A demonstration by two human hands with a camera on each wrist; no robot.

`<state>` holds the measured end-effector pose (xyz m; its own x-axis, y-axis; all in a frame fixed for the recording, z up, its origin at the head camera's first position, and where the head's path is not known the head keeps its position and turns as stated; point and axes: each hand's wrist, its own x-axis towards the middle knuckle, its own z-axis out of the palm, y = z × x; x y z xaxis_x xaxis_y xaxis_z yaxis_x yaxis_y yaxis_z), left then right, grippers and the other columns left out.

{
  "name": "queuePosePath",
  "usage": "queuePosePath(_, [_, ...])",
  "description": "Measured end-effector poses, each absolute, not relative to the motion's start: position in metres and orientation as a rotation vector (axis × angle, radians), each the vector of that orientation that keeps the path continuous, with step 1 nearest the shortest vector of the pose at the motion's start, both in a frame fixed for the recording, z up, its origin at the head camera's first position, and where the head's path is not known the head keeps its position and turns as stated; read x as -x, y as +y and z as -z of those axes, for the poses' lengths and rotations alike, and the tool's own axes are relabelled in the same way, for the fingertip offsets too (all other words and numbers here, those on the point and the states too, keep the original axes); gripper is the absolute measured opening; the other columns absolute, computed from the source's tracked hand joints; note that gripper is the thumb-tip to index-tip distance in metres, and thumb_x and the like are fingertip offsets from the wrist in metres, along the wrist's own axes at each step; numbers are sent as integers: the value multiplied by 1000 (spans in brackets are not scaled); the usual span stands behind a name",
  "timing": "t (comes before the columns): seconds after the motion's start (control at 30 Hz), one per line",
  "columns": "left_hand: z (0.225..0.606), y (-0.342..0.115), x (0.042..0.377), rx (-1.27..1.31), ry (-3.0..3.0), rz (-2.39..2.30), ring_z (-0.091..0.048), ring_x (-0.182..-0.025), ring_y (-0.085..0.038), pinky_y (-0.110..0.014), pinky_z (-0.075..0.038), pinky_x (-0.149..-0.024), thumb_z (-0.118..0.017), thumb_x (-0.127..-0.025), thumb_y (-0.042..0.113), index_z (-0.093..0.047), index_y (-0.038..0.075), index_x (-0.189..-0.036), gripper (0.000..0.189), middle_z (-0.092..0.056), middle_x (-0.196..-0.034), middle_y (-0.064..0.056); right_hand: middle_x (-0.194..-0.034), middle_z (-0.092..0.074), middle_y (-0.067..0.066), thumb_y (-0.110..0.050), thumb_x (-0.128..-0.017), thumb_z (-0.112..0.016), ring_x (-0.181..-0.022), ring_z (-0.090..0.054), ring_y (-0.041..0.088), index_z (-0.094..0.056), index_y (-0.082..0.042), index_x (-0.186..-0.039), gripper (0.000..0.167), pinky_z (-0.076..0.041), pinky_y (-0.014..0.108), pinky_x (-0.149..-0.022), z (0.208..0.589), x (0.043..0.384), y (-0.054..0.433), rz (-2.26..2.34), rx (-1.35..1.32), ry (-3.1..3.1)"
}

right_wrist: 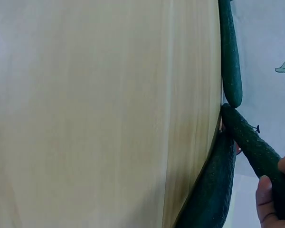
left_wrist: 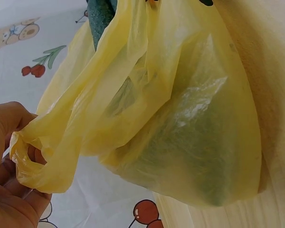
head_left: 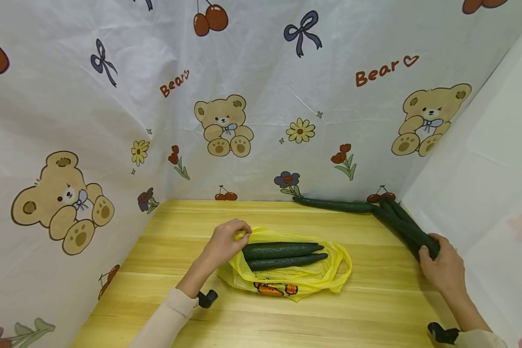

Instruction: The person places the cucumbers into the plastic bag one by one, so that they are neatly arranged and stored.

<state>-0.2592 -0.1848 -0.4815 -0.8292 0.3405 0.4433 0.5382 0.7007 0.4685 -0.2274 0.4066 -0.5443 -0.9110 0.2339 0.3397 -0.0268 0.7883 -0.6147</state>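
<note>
My left hand (head_left: 226, 241) holds a handle of a yellow plastic bag (head_left: 306, 289) on the table. Its fingers curl at the handle loop in the left wrist view, where the bag's side (left_wrist: 194, 137) bulges. Two dark green cucumbers, an upper one (head_left: 282, 250) and a lower one (head_left: 287, 262), lie inside the bag's open mouth. Over at the right wall, my right hand (head_left: 445, 268) grips the near end of another cucumber (right_wrist: 254, 145), thumb on one side. Below that one lies a further cucumber (right_wrist: 211, 185), partly hidden in the head view.
One more cucumber (head_left: 335, 205) lies along the back edge of the wooden table (head_left: 252, 324). White cloth with printed bears (head_left: 226, 128) rises behind and at the left; a pale wall (head_left: 496, 193) stands close beside my right hand.
</note>
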Motion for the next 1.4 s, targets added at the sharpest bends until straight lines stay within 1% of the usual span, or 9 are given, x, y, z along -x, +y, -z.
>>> queuePosePath(0.27, [482,-186,259,692,-2587,853,-68,-88,-8,-29,-57,-76,-76,-100,12,-80,17,-106,9,-77,-104,6,-143,-55,43,-20,-108,-50,-110,-59,59,-44,1,-161,57,-45,72,-91,541,226,403,-949,235,-2462])
queuePosePath(0.43, [483,-188,258,670,-2586,812,-69,-94,-12,-32,-58,-78,-79,-98,13,-78,21,-110,15,-73,-111,7,-140,-59,37,-23,-108,-51,-67,-53,11,-46,-4,-161,56,-44,44,-75,534,220,405,-907,292,-2464])
queuePosePath(0.57, [484,-191,255,687,-2541,764,-66,-114,-22,-42,-59,-89,-82,-95,14,-76,23,-116,24,-67,-126,1,-144,-59,36,-24,-108,-52,-62,-42,-6,-47,-7,-161,56,-35,27,-71,530,215,407,-926,339,-2455])
queuePosePath(0.73, [485,-196,245,679,-2441,659,-56,-125,-31,-47,-56,-98,-87,-92,18,-73,23,-124,35,-60,-138,-7,-137,-64,26,-23,-106,-57,-60,-44,-6,-52,-11,-159,54,-34,16,-61,525,207,407,-944,359,-2403])
queuePosePath(0.83, [485,-199,235,661,-2392,596,-54,-116,-27,-43,-53,-93,-89,-89,21,-72,22,-124,39,-59,-133,-6,-113,-67,-5,-24,-105,-59,-56,-46,-4,-54,-14,-158,53,-37,13,-57,520,204,406,-962,381,-2373])
queuePosePath(0.97, [488,-199,221,664,-2358,503,-52,-99,-21,-38,-47,-83,-92,-87,24,-72,18,-118,38,-61,-116,-3,-90,-44,-40,-27,-105,-62,-55,-48,-3,-56,-18,-156,53,-38,12,-57,513,202,403,-995,415,-2357])
queuePosePath(1.07, [494,-198,213,661,-2356,337,-56,-90,-20,-35,-46,-77,-91,-88,31,-72,17,-115,36,-65,-105,0,-82,-45,-42,-29,-105,-63,-54,-49,-1,-57,-20,-156,52,-39,12,-58,507,198,399,-1013,420,-2358])
queuePosePath(1.27, [508,-192,204,540,-2335,-36,-60,-77,-21,-33,-42,-69,-85,-91,46,-64,16,-104,39,-70,-86,1,-51,-50,-12,-38,-108,-60,-38,-45,14,-50,-32,-161,53,-38,26,-46,497,186,384,-1071,358,-2412])
queuePosePath(1.4, [514,-186,203,474,-2323,-89,-59,-66,-18,-29,-37,-62,-87,-88,44,-60,14,-97,41,-68,-75,3,-61,-60,-29,-37,-109,-61,-43,-52,8,-52,-34,-159,51,-41,24,-47,492,181,377,-1157,279,-2403])
